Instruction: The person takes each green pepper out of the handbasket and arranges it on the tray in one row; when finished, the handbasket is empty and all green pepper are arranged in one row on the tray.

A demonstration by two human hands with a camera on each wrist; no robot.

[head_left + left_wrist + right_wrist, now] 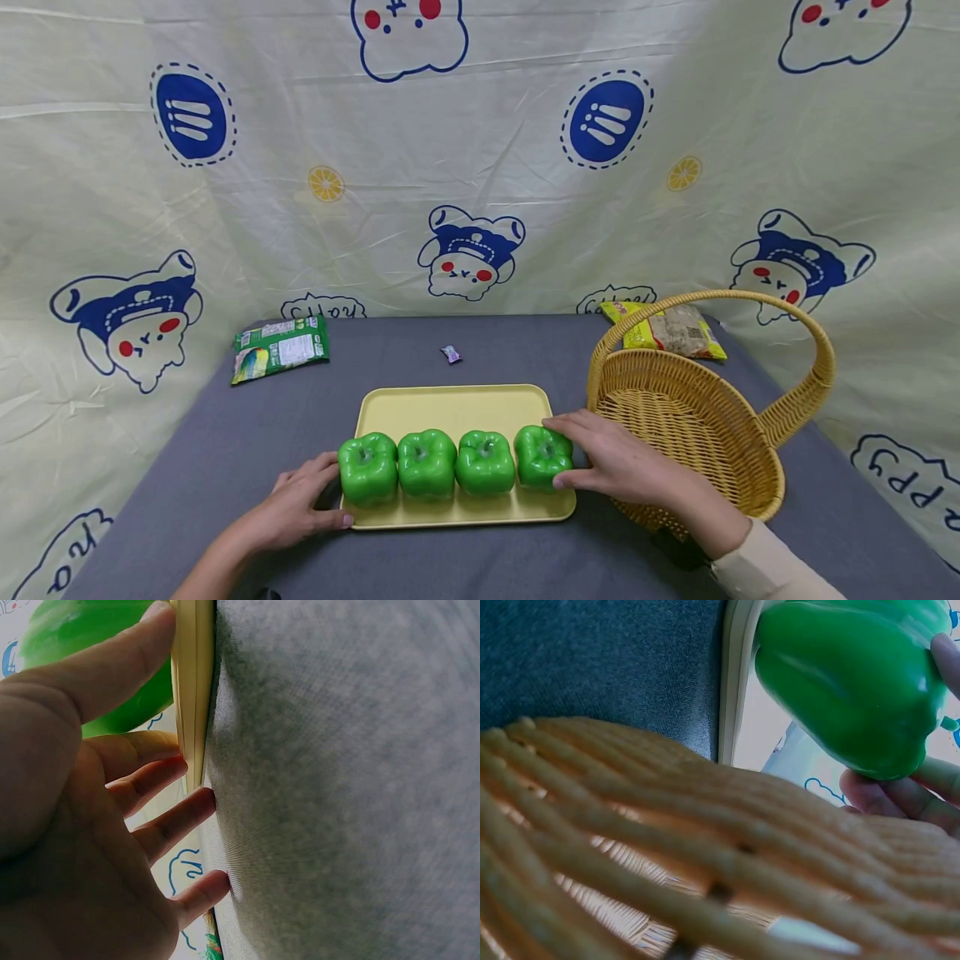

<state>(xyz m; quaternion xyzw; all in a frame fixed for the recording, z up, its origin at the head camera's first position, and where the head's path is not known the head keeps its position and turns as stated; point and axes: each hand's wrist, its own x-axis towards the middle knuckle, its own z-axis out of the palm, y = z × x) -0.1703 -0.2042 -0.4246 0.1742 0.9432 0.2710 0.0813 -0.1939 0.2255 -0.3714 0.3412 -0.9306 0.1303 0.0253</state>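
Several green bell peppers (426, 465) stand in a row along the near side of a pale yellow tray (453, 408). With thumb and fingers my right hand (626, 458) grips the rightmost bell pepper (542, 457), which is at the tray's right end. The right wrist view shows this same pepper (847, 682) between thumb and fingertips. My left hand (296, 504) is at the tray's left edge, beside the leftmost pepper (367, 471). In the left wrist view its thumb lies against the tray rim (193, 690) and its fingers are spread, some touching the cloth.
A wicker basket (675, 400) with a tall handle stands to the right, under my right forearm. Behind it lies a yellow packet (675, 331). A green packet (281, 348) lies at the back left, and a small purple wrapped item (451, 354) beyond the tray.
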